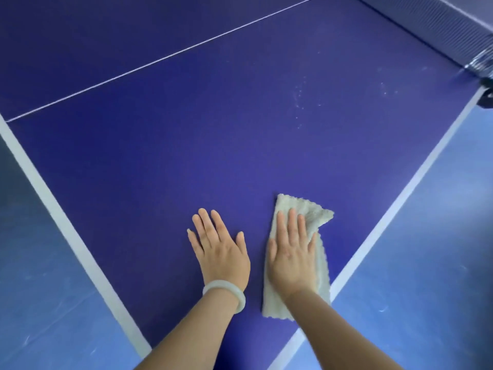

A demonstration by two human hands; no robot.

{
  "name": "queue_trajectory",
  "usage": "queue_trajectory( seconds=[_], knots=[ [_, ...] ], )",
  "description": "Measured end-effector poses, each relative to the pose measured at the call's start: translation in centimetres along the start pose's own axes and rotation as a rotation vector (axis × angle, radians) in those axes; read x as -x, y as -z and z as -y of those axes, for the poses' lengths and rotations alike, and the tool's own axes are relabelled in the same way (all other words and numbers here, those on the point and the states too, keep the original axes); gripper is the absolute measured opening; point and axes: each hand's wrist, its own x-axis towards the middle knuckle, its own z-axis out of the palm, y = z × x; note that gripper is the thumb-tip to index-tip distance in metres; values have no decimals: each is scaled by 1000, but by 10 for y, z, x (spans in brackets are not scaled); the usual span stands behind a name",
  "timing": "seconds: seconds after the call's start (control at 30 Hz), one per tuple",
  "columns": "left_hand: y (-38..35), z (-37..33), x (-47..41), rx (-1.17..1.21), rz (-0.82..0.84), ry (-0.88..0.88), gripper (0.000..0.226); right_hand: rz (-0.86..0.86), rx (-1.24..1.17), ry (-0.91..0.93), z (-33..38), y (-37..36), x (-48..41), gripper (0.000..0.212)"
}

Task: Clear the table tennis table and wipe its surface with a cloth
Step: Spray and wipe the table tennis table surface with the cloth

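The right hand (292, 259), fingers straight, presses the pale cream fluffy cloth (314, 212) at 5 o'clock on the dark blue table tennis table (186, 142); the left hand (218, 249) rests spread at its 9 o'clock. Unpinched, the cloth may bunch, skipping white specks (300, 94) at 1 o'clock

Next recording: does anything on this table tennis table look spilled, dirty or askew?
White specks are scattered on the table tennis table near the net, beyond the cloth that the right hand presses flat; that patch looks not yet wiped. The cloth's far right corner is folded over. Nothing else stands out.
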Motion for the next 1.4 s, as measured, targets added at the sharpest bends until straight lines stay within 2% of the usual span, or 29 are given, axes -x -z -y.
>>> queue_trajectory(
  seconds=[0.07, 0.13, 0.2, 0.27, 0.37, 0.43, 0.5, 0.57, 0.67, 0.73, 0.77, 0.8, 0.83, 0.9, 0.93, 1.0, 1.07, 1.17, 1.27, 1.33, 1.4],
  knots=[
    [-9, -8, 6, -62, -9, 32, 72, 32, 35, 221, -11, 1, 23, 59],
    [-15, -9, 7, -120, -33, 47, 66, 77, 84, 449, -41, 8, 29, 60],
    [-16, -10, 7, -138, -37, 72, 68, 90, 118, 509, -75, 15, 11, 59],
    [-17, -12, 6, -150, -56, 73, 71, 77, 127, 400, -107, 21, -18, 58],
    [-19, -11, 5, -163, -74, 75, 71, 59, 70, 110, -136, 34, -64, 60],
    [-20, -10, 5, -159, -85, 79, 71, 34, 16, -60, -130, 34, -78, 61],
    [-21, -9, 5, -157, -92, 79, 71, 17, -17, -77, -104, 28, -73, 60],
    [-22, -9, 4, -165, -109, 79, 70, 12, -5, 137, -77, 21, -54, 60],
    [-22, -10, 4, -170, -123, 86, 70, 118, 45, 557, -78, 22, -30, 57],
    [-24, -9, 4, -164, -136, 84, 70, 141, 73, 678, -105, 34, -45, 59],
    [-24, -9, 4, -161, -140, 85, 70, 106, 132, 674, -121, 38, -57, 60],
    [-24, -9, 4, -161, -140, 87, 70, 53, 192, 606, -137, 40, -73, 61],
    [-24, -10, 4, -162, -140, 89, 70, 14, 207, 450, -152, 43, -90, 62],
    [-25, -10, 4, -161, -142, 92, 70, 18, 76, 53, -169, 49, -117, 58],
    [-24, -10, 3, -158, -143, 95, 70, 24, 4, -69, -168, 49, -123, 57],
    [-23, -11, 3, -158, -139, 97, 70, -1, -69, -176, -144, 41, -121, 57],
    [-22, -11, 4, -163, -137, 96, 70, -36, -55, -74, -108, 32, -99, 55],
    [-19, -13, 4, -166, -131, 104, 70, 71, 4, 336, -68, 19, -51, 56],
    [-19, -14, 4, -166, -132, 110, 65, 143, 57, 636, -81, 23, -44, 56],
    [-19, -13, 4, -179, -131, 116, 68, 129, 105, 685, -110, 30, -65, 56],
    [-20, -12, 4, -198, -119, 107, 72, 131, 128, 547, -141, 39, -96, 56]
  ],
)
